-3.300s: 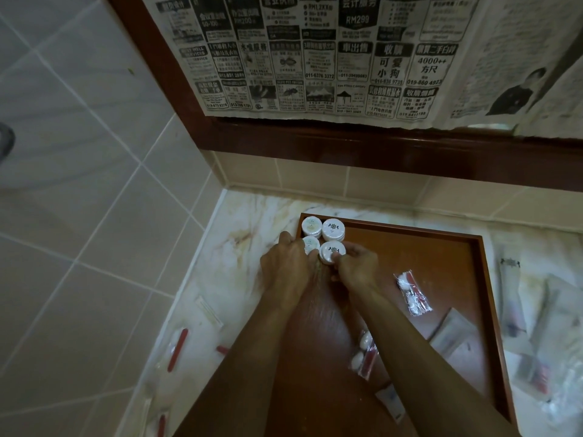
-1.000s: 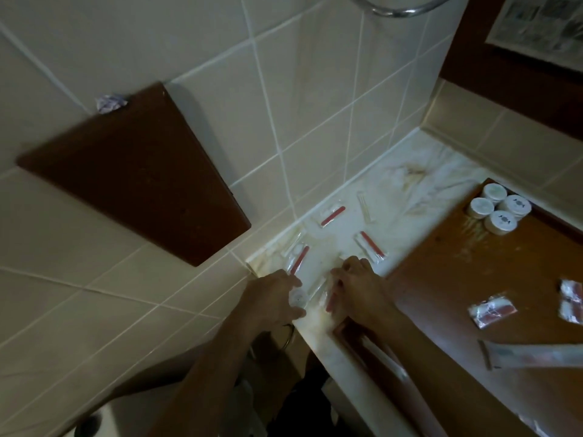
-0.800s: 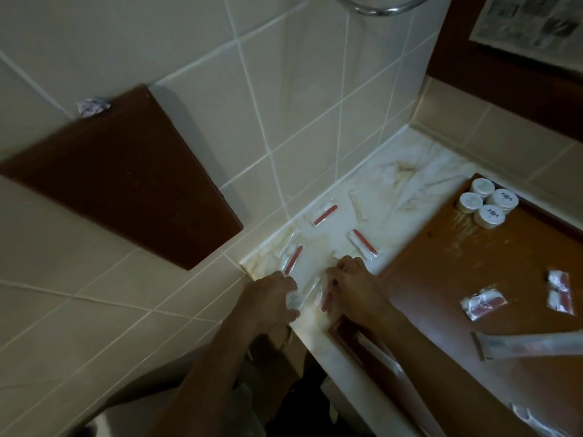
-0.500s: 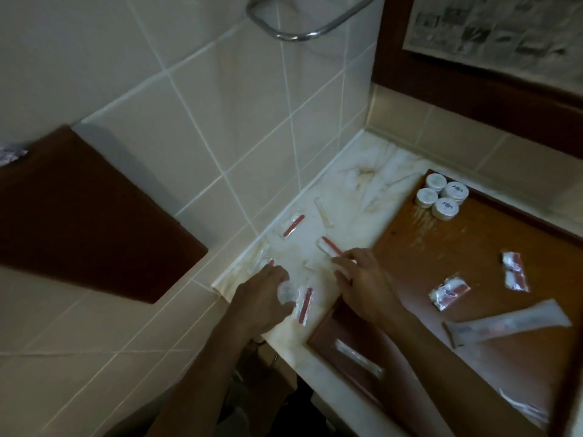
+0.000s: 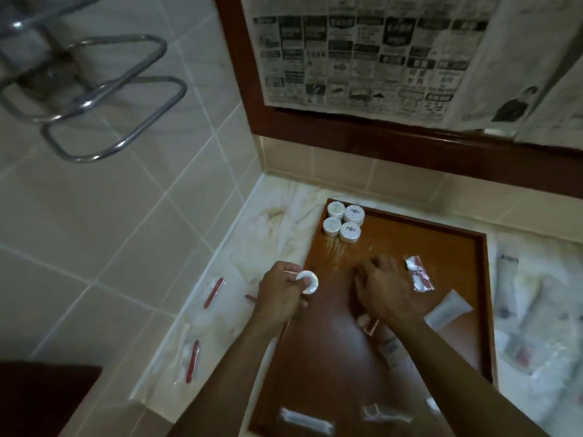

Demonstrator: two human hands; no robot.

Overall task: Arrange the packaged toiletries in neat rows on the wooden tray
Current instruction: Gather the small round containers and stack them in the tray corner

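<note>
Here, left hand [image 5: 277, 294] (fingers curled) grips disc [image 5: 309, 281].

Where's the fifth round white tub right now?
The left hand holds the round white tub over the wooden tray's left edge, nearer than the four tubs.

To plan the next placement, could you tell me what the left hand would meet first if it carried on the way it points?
Probably the four white jars in the tray's far corner; left hand holds a fifth. Depth unclear.

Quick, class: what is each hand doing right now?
Left hand: fingers pinch a small round white container.
Right hand: over the wooden tray; grip cannot be told.
</note>
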